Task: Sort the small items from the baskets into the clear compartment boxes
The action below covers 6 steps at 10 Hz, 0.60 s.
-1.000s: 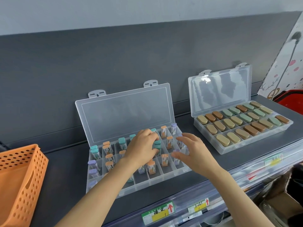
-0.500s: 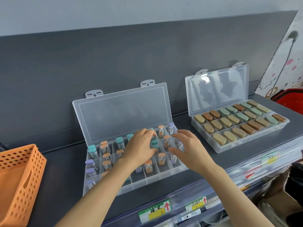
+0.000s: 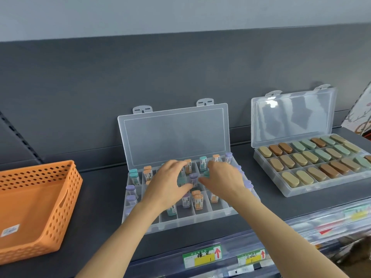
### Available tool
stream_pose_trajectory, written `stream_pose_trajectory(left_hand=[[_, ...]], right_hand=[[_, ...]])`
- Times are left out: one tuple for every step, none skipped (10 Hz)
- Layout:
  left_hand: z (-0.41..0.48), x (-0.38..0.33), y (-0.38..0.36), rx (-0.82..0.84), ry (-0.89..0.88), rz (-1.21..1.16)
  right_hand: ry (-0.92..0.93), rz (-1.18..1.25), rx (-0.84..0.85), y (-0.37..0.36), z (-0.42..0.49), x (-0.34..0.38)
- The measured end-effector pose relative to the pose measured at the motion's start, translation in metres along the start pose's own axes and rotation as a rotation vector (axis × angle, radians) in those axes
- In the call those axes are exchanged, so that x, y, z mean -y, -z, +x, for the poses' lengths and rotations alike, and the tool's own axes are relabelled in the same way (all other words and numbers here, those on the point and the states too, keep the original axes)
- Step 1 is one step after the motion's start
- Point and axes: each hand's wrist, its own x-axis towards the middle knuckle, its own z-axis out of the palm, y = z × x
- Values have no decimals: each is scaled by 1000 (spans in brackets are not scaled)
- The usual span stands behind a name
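A clear compartment box (image 3: 202, 217) with its lid up stands on the grey shelf. It holds several small capped tubes in teal, orange and purple. My left hand (image 3: 167, 184) hovers over the middle compartments with fingers curled above a teal tube (image 3: 181, 180); whether it grips the tube is hidden. My right hand (image 3: 223, 179) is just right of it, thumb and fingertips pinching a teal-capped tube (image 3: 206, 173). A purple tube (image 3: 193, 178) stands between the hands. The orange basket (image 3: 66, 199) sits at the left, with only a label inside.
A second clear box (image 3: 267, 182) at the right, lid open, is filled with tan, brown and green oval pieces. A dark back panel rises behind both boxes. Price labels (image 3: 202, 257) line the shelf's front edge, with clear bins below.
Both hands have drawn closer together over the middle of the box, and the right hand has moved left onto a teal-capped tube. The view has shifted, showing more of the orange basket.
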Motion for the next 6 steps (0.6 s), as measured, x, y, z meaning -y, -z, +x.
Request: stream_pose_trajectory(left_hand=[[-3, 0, 1, -4, 16, 2], [-4, 1, 1, 1, 18, -2], [-6, 2, 2, 6, 19, 4], [-8, 4, 3, 13, 13, 15], [-9, 7, 3, 36, 11, 5], [-10, 9, 5, 29, 13, 0]], right_hand=[[-3, -23, 4, -3, 2, 3], [-17, -40, 8, -1, 1, 5], [-4, -18, -21, -3, 0, 5], [13, 0, -41, -3, -4, 3], [19, 57, -59, -6, -5, -2], [74, 111, -137, -5, -8, -10]])
